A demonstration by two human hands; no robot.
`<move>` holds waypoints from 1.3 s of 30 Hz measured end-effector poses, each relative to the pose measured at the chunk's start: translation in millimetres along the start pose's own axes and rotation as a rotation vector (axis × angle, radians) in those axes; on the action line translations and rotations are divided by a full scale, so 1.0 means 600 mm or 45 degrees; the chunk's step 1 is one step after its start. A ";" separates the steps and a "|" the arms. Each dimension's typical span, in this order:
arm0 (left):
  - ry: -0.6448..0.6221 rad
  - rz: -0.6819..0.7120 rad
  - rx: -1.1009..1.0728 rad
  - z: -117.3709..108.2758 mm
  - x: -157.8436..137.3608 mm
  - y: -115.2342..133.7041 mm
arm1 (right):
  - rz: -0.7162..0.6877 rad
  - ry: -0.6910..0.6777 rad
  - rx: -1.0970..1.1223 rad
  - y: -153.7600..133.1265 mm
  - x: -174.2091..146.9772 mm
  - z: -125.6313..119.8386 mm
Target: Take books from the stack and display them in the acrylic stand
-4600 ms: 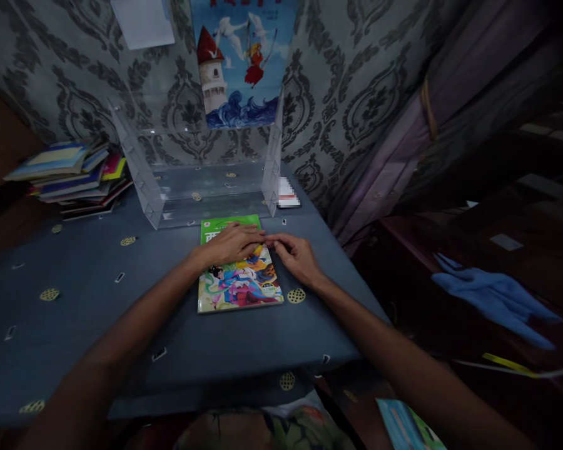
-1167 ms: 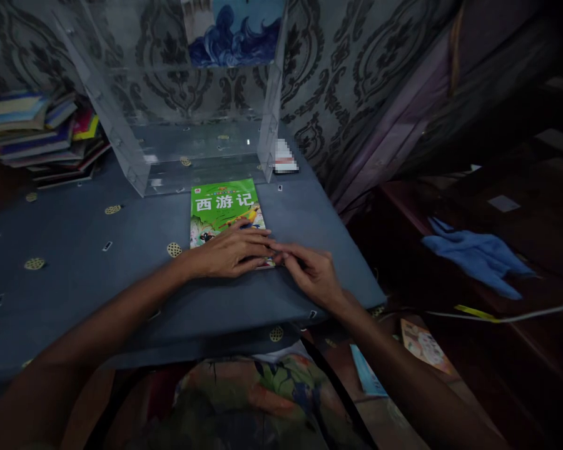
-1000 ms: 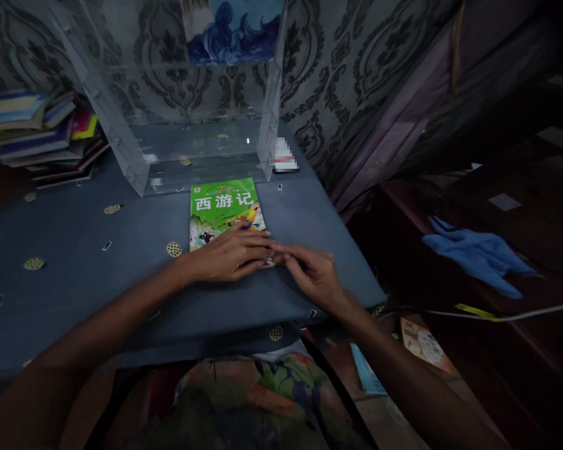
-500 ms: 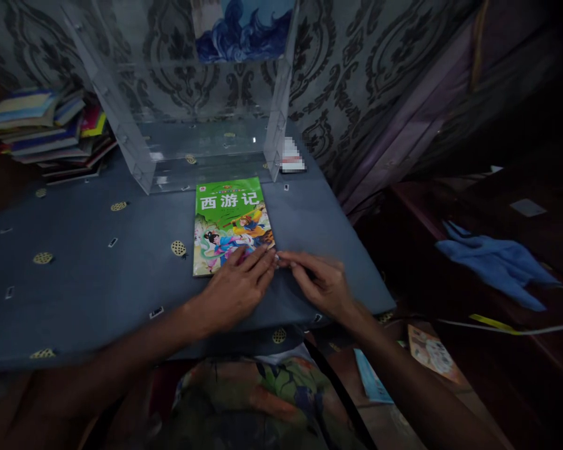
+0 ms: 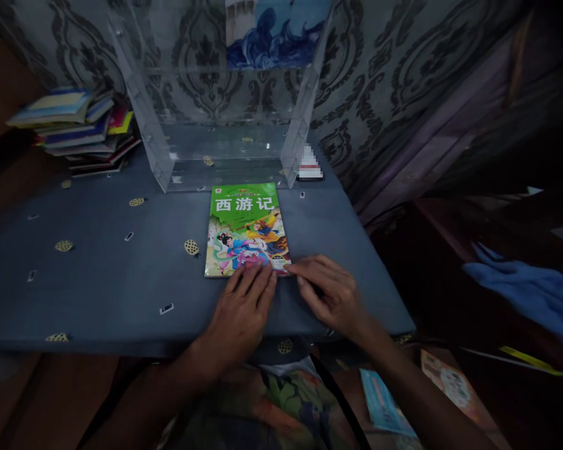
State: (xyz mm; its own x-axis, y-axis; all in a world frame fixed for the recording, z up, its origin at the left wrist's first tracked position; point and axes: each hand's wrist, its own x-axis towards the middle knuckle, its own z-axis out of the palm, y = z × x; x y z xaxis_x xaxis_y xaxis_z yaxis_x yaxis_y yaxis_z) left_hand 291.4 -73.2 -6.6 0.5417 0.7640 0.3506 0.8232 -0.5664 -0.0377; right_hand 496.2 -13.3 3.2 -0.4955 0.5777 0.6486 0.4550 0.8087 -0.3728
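A picture book point(image 5: 246, 225) with a green cover and large white Chinese characters lies closed on the dark blue tablecloth. My left hand point(image 5: 241, 312) rests flat on its lower edge, fingers stretched out side by side. At the lower right corner of the cover, my right hand point(image 5: 331, 290) reaches in with its index finger extended to touch the corner. Its thumb stays apart from that finger, with a gap between them. Just behind the book stands a clear acrylic rack point(image 5: 225, 172).
A messy stack of books point(image 5: 87, 128) sits at the table's back left. In the rack's upper part stands a blue wave-patterned book point(image 5: 272, 40). Beyond the right edge hangs a blue cloth point(image 5: 525, 287). Below lie a light-blue booklet point(image 5: 385, 403) and an orange one point(image 5: 450, 384).
My left hand has drawn back to the book's lower edge, uncovering more of the cover. My right thumb and index finger, earlier close together at the corner, have parted. The view has shifted left.
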 end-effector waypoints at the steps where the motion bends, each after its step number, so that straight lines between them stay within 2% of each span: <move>1: 0.011 -0.026 -0.003 0.000 -0.006 0.000 | -0.024 -0.019 -0.006 0.000 0.002 0.001; 8: 0.027 -0.090 -0.045 0.000 -0.018 0.003 | -0.087 -0.144 -0.109 0.002 -0.003 0.011; 12: 0.095 -0.175 -0.092 -0.002 -0.022 0.002 | -0.093 -0.235 -0.173 0.003 -0.010 0.012; 19: 0.142 -0.239 -0.095 -0.011 -0.029 0.000 | -0.173 -0.277 -0.238 -0.004 -0.007 0.015; 30: 0.188 -0.361 -0.086 -0.026 -0.057 -0.017 | -0.240 -0.478 -0.137 -0.027 0.029 0.035; 39: 0.204 -0.471 -0.063 -0.032 -0.080 -0.031 | -0.321 -0.578 -0.112 -0.040 0.067 0.067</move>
State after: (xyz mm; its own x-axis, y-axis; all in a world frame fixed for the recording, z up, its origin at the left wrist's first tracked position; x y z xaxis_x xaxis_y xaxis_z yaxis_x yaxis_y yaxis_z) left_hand 246.5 -105.3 -5.0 0.1740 0.8636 0.4733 0.9465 -0.2793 0.1618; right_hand 435.6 -5.1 11.3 -0.8595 0.3716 0.3508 0.3307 0.9278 -0.1727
